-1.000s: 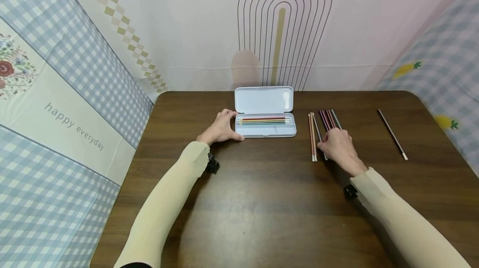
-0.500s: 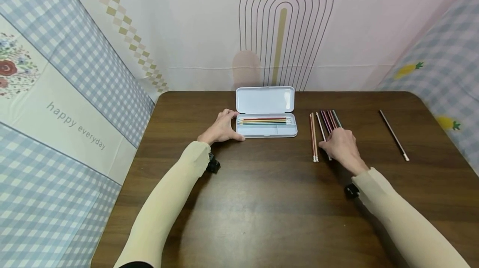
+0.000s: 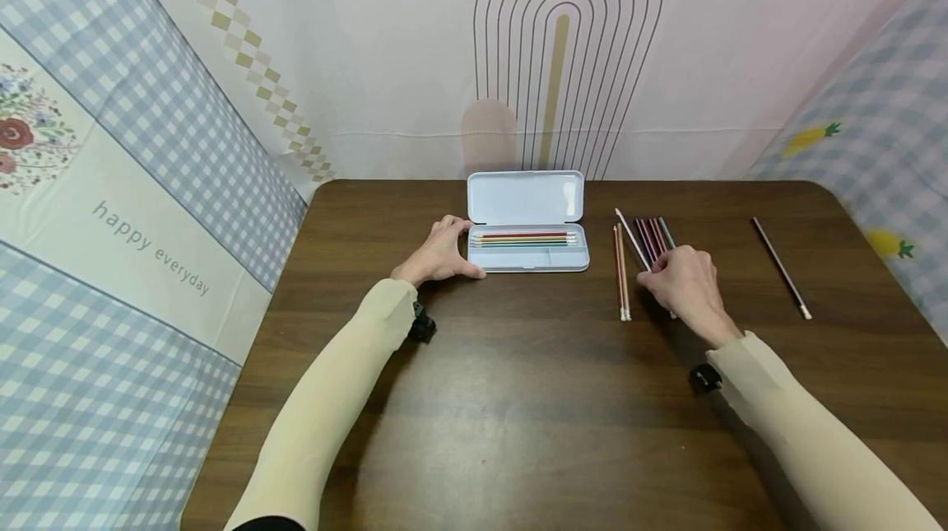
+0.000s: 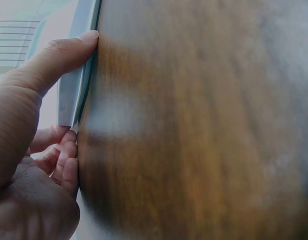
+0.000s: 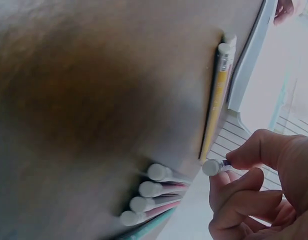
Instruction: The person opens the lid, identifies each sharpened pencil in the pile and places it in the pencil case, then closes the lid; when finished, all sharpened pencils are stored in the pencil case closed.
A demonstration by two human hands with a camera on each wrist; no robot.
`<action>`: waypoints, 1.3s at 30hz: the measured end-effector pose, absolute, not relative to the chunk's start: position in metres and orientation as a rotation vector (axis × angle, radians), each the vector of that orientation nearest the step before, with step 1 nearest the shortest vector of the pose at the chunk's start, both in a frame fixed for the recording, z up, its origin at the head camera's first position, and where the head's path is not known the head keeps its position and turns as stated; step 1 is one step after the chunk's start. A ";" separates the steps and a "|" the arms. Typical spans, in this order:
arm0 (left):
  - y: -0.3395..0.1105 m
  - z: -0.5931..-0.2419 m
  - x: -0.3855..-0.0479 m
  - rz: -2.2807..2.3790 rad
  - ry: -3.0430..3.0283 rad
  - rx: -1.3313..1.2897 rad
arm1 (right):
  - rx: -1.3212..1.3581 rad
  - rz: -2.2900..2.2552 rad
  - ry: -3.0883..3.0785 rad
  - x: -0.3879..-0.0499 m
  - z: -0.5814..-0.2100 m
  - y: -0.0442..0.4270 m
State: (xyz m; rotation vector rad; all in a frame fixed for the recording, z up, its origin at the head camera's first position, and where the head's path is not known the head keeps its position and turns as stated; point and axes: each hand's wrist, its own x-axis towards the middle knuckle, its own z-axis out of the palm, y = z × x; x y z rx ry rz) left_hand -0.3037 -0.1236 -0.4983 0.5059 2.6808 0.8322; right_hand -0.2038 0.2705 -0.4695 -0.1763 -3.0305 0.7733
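My left hand (image 3: 439,253) grips the left end of an open white pencil case (image 3: 511,258), thumb at its front edge and fingers round the far side. In the left wrist view the thumb (image 4: 69,57) presses on the case's edge. Several colored pencils (image 3: 522,239) lie in the case's long back compartment. My right hand (image 3: 683,284) pinches a pale pencil (image 3: 631,233) between thumb and finger, near its white eraser end. This pencil slants with its far end to the left. Beside it lie two pencils (image 3: 621,276), and a row of darker pencils (image 3: 652,236) is partly hidden by the hand.
A lone dark pencil (image 3: 781,267) lies further right on the brown wooden table (image 3: 481,399). The case's raised lid (image 3: 526,197) stands toward the patterned cloth backdrop (image 3: 400,62) at the table's far edge.
My right hand has drawn slightly back and right, its fingers now pinching the pale pencil. That pencil has swung its far end leftward. The left hand and case have stayed put.
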 end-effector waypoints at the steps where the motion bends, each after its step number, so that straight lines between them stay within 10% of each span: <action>1: -0.124 -0.499 -0.304 0.831 2.682 0.506 | -0.172 0.776 -3.029 -0.204 -0.469 0.269; 39: -0.128 -0.519 -0.317 0.887 2.675 0.500 | 0.700 0.620 -2.968 -0.265 -0.461 0.206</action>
